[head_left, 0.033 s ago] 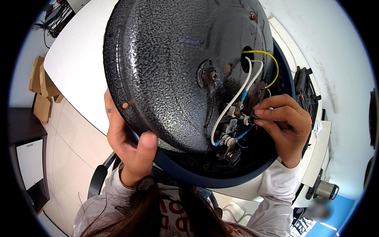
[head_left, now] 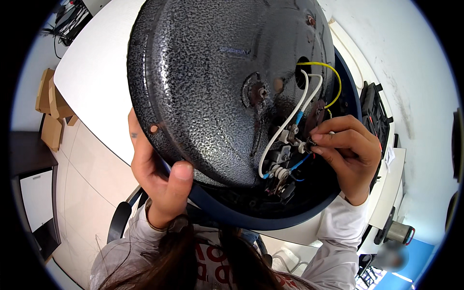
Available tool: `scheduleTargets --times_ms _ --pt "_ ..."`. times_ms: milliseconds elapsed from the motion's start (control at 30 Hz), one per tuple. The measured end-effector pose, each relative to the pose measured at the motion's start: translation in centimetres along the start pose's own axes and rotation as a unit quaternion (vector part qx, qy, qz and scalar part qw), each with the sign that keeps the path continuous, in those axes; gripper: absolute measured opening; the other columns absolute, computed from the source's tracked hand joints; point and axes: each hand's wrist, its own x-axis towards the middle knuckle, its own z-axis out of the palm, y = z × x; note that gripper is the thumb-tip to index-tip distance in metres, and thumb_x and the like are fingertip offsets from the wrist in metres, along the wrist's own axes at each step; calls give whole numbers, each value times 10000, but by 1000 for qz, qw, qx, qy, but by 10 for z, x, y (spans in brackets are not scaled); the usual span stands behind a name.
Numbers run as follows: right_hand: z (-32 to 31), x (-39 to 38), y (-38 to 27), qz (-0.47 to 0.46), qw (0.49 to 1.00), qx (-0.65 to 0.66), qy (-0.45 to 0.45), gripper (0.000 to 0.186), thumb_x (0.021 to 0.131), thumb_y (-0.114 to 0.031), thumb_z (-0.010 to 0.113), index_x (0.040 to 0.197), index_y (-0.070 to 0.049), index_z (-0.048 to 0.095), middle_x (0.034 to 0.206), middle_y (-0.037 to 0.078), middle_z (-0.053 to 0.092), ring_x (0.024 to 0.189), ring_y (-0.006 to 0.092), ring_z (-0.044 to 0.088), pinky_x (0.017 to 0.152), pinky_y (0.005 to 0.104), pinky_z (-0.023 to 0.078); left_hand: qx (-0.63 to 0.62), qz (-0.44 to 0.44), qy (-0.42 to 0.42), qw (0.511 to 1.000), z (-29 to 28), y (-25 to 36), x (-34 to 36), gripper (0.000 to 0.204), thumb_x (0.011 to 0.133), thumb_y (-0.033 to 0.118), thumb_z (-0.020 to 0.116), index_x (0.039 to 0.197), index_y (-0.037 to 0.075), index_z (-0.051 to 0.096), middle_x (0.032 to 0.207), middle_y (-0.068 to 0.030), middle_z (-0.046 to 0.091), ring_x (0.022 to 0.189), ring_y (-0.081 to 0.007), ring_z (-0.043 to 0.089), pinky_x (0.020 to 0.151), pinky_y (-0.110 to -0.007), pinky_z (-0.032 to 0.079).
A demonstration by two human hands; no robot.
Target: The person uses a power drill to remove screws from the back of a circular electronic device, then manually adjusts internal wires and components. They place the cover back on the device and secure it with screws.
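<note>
The terminal assembly (head_left: pixel 281 172) lies just left of the right hand (head_left: pixel 353 152), the nearer, which pinches its edge; the left hand (head_left: pixel 157 176) clasps the speckled shell (head_left: pixel 208 96) by its rim.

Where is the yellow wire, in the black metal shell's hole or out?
Partly in: one end of the yellow wire enters the hole; the rest loops outside.

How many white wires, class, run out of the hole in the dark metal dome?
2. One white wire bows left and down to the lower terminals; the other loops right, then down to a blue sleeve. More could be hidden inside.
</note>
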Motion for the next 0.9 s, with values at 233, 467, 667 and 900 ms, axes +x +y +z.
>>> scheduleTargets --times_ms 233,467,667,900 --pt "-7 7 -1 -85 992 -82 -41 187 675 39 724 852 -15 700 880 94 659 767 193 665 651 250 533 -1 7 -2 1000 0 0 1 650 797 497 584 1074 -91 558 1238 -209 437 1159 -296 413 967 -415 316" --pt "-1 -2 -6 -128 978 -167 -4 226 653 62 722 869 8 680 869 126 653 790 220 667 660 269 547 8 5 2 1000 -1 -2 -1 626 795 489 589 1053 -81 576 1253 -219 433 1166 -304 410 971 -425 313" --pt "0 1 -6 -97 986 -132 -5 210 668 75 711 862 1 677 873 112 653 773 217 664 662 263 540 5 7 4 1000 -1 -2 -1 625 796 493 591 1049 -78 578 1256 -219 435 1172 -306 410 968 -427 317" --pt "-2 3 -13 53 997 -49 -16 198 687 53 721 866 -27 694 871 49 658 596 74 517 499 209 374 2 9 7 1000 0 -2 0 634 797 491 592 1073 -80 570 1257 -220 436 1177 -304 411 972 -426 317"
